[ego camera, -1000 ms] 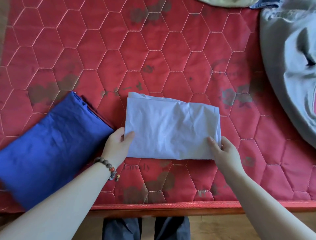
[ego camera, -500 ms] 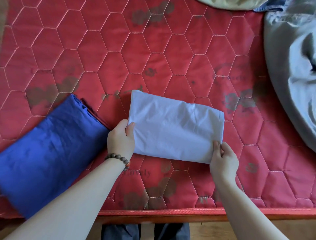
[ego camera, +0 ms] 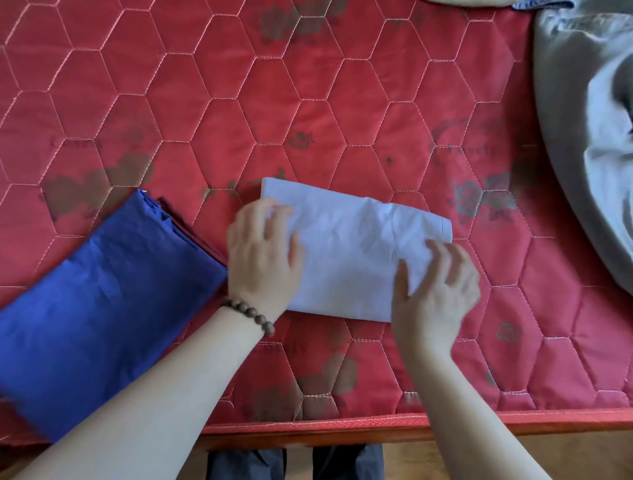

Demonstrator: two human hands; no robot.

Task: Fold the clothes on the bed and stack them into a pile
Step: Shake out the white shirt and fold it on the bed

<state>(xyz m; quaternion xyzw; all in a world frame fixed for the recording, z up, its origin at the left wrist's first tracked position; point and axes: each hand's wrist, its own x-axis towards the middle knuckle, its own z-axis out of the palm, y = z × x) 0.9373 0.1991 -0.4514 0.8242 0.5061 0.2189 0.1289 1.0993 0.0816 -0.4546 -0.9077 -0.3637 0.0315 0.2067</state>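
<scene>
A folded white garment (ego camera: 356, 246) lies on the red quilted mattress (ego camera: 308, 120), near its front edge. My left hand (ego camera: 262, 253), with a bead bracelet at the wrist, lies flat on the garment's left end with fingers spread. My right hand (ego camera: 435, 291) rests on its right end, fingers also spread and a little blurred. To the left sits a folded blue garment (ego camera: 96, 308) on top of a dark red one, whose edge peeks out.
A heap of unfolded grey clothing (ego camera: 589, 137) fills the right side of the bed. A pale yellowish item and a bit of blue fabric (ego camera: 541, 3) show at the top edge. The wooden bed frame (ego camera: 342, 435) runs along the front.
Both hands let go of the white garment's near corners and moved up onto its top, fingers spread. The garment itself stayed roughly where it was.
</scene>
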